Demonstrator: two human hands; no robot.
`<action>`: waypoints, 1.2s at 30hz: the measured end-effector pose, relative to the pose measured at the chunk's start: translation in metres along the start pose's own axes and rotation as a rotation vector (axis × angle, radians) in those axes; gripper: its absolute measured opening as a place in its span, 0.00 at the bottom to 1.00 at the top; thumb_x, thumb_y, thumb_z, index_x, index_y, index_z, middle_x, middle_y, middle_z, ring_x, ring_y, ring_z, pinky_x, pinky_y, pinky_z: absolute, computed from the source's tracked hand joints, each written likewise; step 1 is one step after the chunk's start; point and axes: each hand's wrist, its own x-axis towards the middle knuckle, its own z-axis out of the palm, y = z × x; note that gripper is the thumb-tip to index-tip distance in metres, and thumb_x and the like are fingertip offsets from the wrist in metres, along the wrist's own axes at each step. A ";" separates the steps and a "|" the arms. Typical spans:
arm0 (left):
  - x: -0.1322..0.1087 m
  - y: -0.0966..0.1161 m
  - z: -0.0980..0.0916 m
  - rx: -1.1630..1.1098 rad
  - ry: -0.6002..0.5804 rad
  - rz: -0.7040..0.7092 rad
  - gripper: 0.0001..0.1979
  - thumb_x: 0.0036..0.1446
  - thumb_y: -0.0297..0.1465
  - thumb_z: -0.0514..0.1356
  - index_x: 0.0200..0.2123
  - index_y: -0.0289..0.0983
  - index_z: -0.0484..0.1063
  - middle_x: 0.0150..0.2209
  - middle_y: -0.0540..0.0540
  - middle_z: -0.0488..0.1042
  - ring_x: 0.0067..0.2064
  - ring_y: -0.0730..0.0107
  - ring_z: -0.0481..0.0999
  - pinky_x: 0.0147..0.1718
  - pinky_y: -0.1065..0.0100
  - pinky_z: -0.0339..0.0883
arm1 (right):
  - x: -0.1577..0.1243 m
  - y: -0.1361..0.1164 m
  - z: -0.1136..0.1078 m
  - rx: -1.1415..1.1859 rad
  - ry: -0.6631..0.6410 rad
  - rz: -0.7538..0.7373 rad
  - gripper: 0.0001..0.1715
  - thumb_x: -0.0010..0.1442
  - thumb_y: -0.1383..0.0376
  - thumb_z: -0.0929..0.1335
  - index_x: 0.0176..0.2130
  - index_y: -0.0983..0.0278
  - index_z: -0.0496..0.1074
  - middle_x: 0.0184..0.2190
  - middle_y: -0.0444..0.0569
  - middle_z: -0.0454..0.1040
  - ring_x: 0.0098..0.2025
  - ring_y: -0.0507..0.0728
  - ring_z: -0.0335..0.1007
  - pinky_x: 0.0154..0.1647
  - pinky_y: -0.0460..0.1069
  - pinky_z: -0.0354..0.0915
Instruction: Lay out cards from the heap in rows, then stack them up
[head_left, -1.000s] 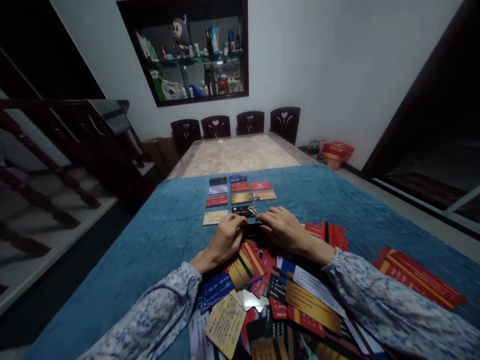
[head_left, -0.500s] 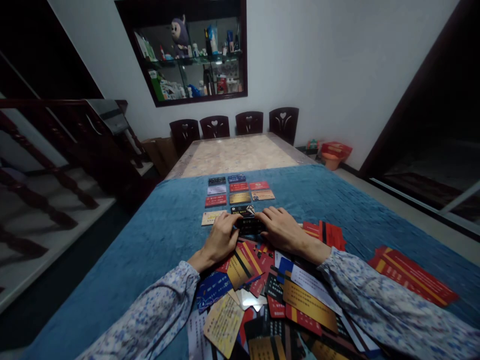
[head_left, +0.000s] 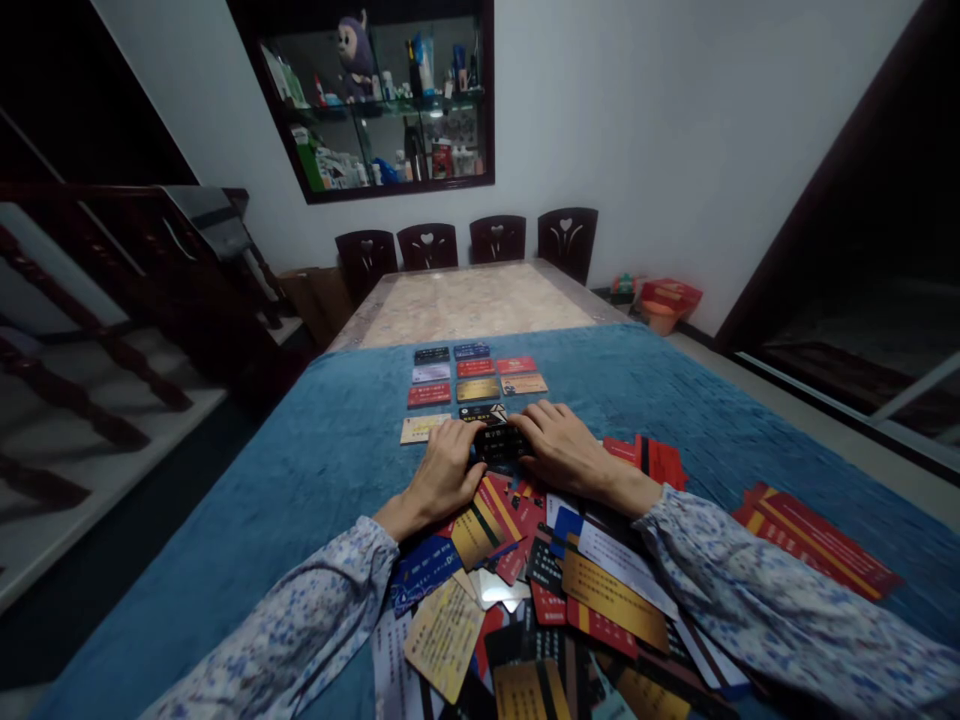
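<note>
Between my two hands is a black card point(head_left: 498, 442) with light lettering, perhaps the top of a small stack. My left hand point(head_left: 441, 466) grips its left end between thumb and fingers. At the right end, my right hand point(head_left: 566, 448) pinches it the same way. Just beyond lies another black card point(head_left: 482, 413) with a white-gold pattern, and a cream card point(head_left: 424, 428) is left of it. Farther off, rows of cards hold a gold card point(head_left: 478, 390) and a red card point(head_left: 429, 395). Below my wrists spreads a loose heap of mixed cards point(head_left: 444, 640).
A blue cloth point(head_left: 300, 450) covers the near part of the table point(head_left: 480, 295). Red cards point(head_left: 817, 540) lie at the right, with more red cards point(head_left: 652, 460) beside my right forearm. Dark chairs point(head_left: 498, 243) stand at the far end.
The black card's face has tilted up toward me and shows more of its lettering. Both hands stay at its ends. The whole view has shifted slightly.
</note>
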 end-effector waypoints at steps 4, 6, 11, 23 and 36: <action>0.001 0.001 -0.004 0.044 -0.024 -0.006 0.26 0.56 0.26 0.62 0.59 0.35 0.65 0.52 0.36 0.73 0.55 0.47 0.70 0.55 0.47 0.66 | -0.001 0.004 -0.003 -0.009 0.019 -0.045 0.32 0.59 0.63 0.74 0.60 0.67 0.68 0.49 0.58 0.76 0.50 0.66 0.67 0.48 0.56 0.61; 0.001 0.002 -0.005 0.062 -0.034 -0.008 0.27 0.56 0.27 0.62 0.59 0.36 0.64 0.52 0.36 0.73 0.55 0.47 0.70 0.56 0.47 0.66 | -0.001 0.007 -0.003 -0.012 0.034 -0.062 0.32 0.60 0.62 0.73 0.61 0.68 0.67 0.50 0.59 0.76 0.50 0.66 0.68 0.49 0.56 0.61; 0.003 0.003 -0.010 0.096 -0.056 -0.021 0.27 0.58 0.27 0.62 0.60 0.34 0.63 0.54 0.35 0.72 0.57 0.47 0.70 0.56 0.47 0.65 | -0.001 0.011 -0.003 -0.005 0.037 -0.088 0.33 0.62 0.61 0.72 0.62 0.70 0.67 0.51 0.62 0.76 0.50 0.66 0.69 0.46 0.57 0.63; 0.028 -0.017 -0.043 0.182 -0.166 -0.044 0.26 0.58 0.28 0.63 0.59 0.35 0.65 0.59 0.34 0.69 0.62 0.46 0.66 0.58 0.47 0.63 | 0.042 0.021 -0.012 0.044 -0.062 -0.114 0.29 0.59 0.62 0.73 0.58 0.65 0.69 0.52 0.61 0.72 0.53 0.66 0.66 0.51 0.59 0.66; 0.073 -0.087 -0.064 0.259 -0.237 -0.129 0.24 0.60 0.30 0.61 0.60 0.37 0.68 0.58 0.36 0.70 0.60 0.47 0.67 0.57 0.45 0.64 | 0.140 0.042 0.002 0.100 -0.170 -0.121 0.23 0.64 0.60 0.72 0.55 0.67 0.72 0.52 0.62 0.73 0.54 0.65 0.67 0.51 0.57 0.66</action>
